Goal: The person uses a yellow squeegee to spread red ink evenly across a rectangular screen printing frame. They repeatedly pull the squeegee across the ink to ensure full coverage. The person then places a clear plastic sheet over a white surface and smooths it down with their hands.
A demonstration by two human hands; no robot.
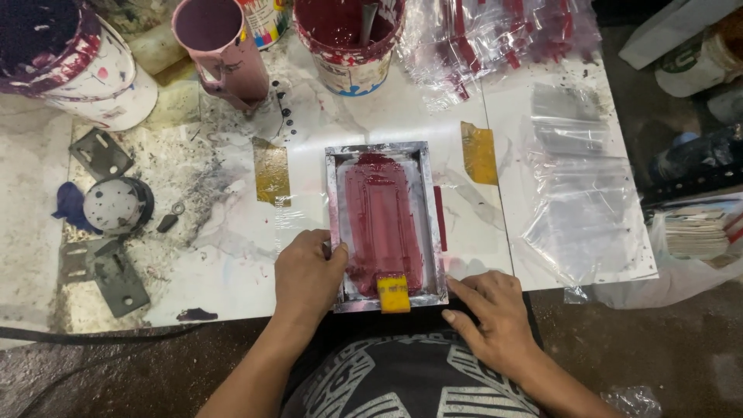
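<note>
Your right hand (495, 316) sits closest to you, fingers loosely spread with the index tip touching the near right corner of the small metal-framed screen (385, 224); it isn't gripping anything. Left hand (307, 275) lies flat against the frame's left edge, thumb hooked over the rim, so it's pressing and steadying rather than clasping. That screen lies in the middle of the white table (232, 255), right at its near edge, its mesh smeared with dark red ink. A little yellow squeegee (394, 293) rests on the frame's near side, between your hands, untouched.

Yellowish tape patches (272, 170) flank the frame left and right, and a thin red strip (439, 217) lies just beside its right rail. Further right there's a loose pile of clear plastic bags (580, 201), more of them with red strips bunched at the far edge. Behind the screen stands an open red ink bucket (347, 42), a pink-stained jug (220, 50) beside it, and a big dark-stained pail (73, 62) in the far left corner. Grey metal brackets (104, 267) and a round speckled lid (116, 205) clutter the left side, well apart from the frame.
</note>
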